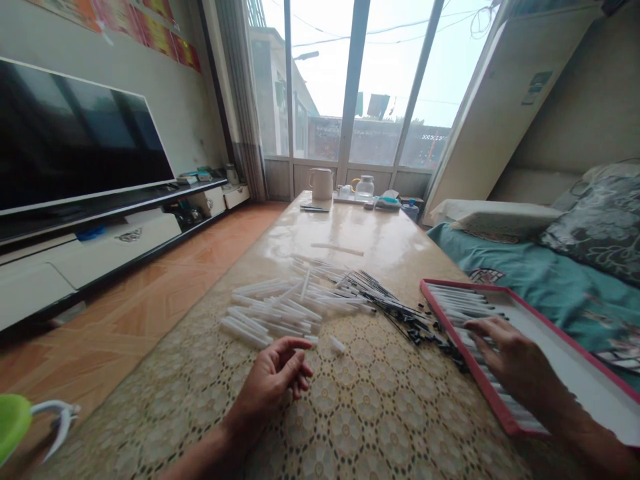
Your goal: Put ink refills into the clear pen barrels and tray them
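Dozens of slim, frosted white tubes lie heaped just left of the centre of the frame, straight and smooth. My left hand is below them at the lower centre, its fingers loosely curled and slightly spread, with nothing visible between them. At the right, my right hand reaches over a shallow tray with a red rim and flat white inside; I cannot tell whether its fingers pinch one of the pale sticks lined up there. Thin black rods and stubby black caps scatter between. Beneath, the counter shows a lacy floral pattern, glossy farther up.
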The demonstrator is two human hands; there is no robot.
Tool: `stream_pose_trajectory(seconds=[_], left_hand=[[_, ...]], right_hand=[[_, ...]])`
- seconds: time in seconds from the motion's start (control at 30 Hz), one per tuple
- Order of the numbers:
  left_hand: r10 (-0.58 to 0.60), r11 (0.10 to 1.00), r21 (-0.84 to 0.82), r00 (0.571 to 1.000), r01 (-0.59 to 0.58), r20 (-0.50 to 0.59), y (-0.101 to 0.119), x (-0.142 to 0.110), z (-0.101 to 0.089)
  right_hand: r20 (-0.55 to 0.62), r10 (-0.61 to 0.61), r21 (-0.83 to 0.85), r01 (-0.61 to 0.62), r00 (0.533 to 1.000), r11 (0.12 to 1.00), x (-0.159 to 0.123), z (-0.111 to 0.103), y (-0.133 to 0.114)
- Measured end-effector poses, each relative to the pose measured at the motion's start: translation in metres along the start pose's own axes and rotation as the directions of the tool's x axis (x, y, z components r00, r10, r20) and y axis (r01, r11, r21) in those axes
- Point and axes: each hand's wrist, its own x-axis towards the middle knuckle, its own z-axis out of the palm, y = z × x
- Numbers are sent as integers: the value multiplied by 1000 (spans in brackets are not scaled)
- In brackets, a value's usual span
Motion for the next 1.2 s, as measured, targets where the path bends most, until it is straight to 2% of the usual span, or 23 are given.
stream_pose_trajectory(seconds=[0.1,0.17,0.23,0.3,0.4,0.53,0.63,0.77,0.87,1.0,1.1,1.2], left_hand=[[-1,1000,13,1000,1,6,-1,0,0],[5,1000,23,1000,-5,21,-2,1,-1],[16,1000,25,999,-17,38,-4,2,-3],[26,999,29,999,-28,45,-7,2,-4],[37,999,37,998,-39,46,-9,3,-4],[38,998,43,998,-40,48,-10,4,-4],[44,998,39,998,-46,45,-10,3,-3],[57,998,-18,995,-56,88,-9,2,-2],[50,992,-120,989,-34,136,-10,1,0],[-31,963,-255,981,81,194,-12,1,1],[-47,934,-336,973,123,227,-13,2,-2],[-71,910,-387,977,146,201,-11,3,-4]], right_hand=[[142,-82,221,49,986,974,22,16,-72],[192,-127,290,68,973,955,36,33,-111],[216,-120,258,62,969,964,47,51,-138],[215,-103,218,55,971,974,58,66,-153],[200,-80,177,45,977,983,72,81,-164],[202,-49,137,22,978,990,78,88,-168],[204,-28,130,2,979,991,70,86,-164],[177,24,130,-48,984,990,52,69,-153],[167,25,289,-73,986,955,38,50,-159],[202,-96,542,-29,975,840,18,31,-192],[221,-170,605,2,960,797,8,27,-215],[252,-203,602,11,946,798,11,27,-212]])
